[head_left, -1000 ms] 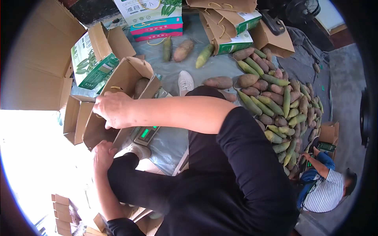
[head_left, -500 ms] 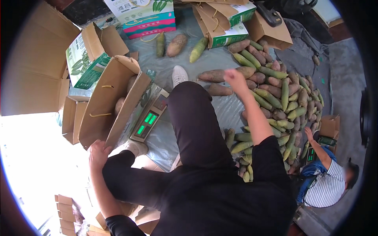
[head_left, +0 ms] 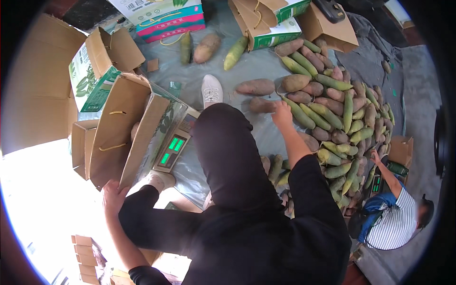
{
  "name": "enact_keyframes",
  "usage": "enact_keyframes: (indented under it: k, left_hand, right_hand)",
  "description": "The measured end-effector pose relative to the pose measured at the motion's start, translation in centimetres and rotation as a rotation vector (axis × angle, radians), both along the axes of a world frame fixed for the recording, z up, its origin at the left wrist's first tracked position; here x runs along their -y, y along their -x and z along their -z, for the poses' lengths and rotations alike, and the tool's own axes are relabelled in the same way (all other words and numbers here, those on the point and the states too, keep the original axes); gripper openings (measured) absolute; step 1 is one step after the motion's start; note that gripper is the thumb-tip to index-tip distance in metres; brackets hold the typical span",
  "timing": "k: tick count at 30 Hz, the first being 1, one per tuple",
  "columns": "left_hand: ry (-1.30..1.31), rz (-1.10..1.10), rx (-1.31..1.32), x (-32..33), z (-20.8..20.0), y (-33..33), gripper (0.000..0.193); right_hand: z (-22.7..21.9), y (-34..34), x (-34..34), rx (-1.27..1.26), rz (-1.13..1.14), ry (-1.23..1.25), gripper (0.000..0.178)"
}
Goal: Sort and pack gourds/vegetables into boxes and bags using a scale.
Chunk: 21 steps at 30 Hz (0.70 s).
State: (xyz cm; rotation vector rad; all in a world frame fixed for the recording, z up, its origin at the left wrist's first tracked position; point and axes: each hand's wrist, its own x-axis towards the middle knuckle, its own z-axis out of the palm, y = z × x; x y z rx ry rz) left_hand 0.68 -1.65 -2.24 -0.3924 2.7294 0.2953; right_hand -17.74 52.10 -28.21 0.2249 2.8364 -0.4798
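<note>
My right hand [head_left: 282, 115] is closed around the right end of a brown, soil-covered radish [head_left: 262, 105] lying on the plastic sheet, beside the big heap. Another brown radish [head_left: 255, 87] lies just beyond it. On the left, my left hand [head_left: 113, 197] grips the near edge of an upright, open cardboard box [head_left: 116, 118] with yellow cord handles. That box rests on a scale [head_left: 172, 151] with lit green digits. Inside the box, part of a brown radish [head_left: 135, 131] shows; the rest is hidden by its wall.
A heap of green and brown radishes [head_left: 327, 114] spreads to my right. Open cartons [head_left: 273, 38] stand at the far side, and a green-and-white carton [head_left: 90, 80] at the left. A pink-and-teal box [head_left: 171, 23] is behind. A co-worker in a striped shirt [head_left: 392, 221] reaches into the heap.
My right hand has come down toward me from above the radishes and taken hold of the brown radish's end. My left hand stays at the box edge. The whole view has shifted slightly.
</note>
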Motion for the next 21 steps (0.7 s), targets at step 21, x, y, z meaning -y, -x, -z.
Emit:
enact_keyframes:
  k: [21]
  left_hand:
    - [0.035,0.016,-0.006,0.4,0.2,-0.3,0.022]
  right_hand:
    - [4.7,-1.4,2.1,0.186,-0.357,-0.340,0.050]
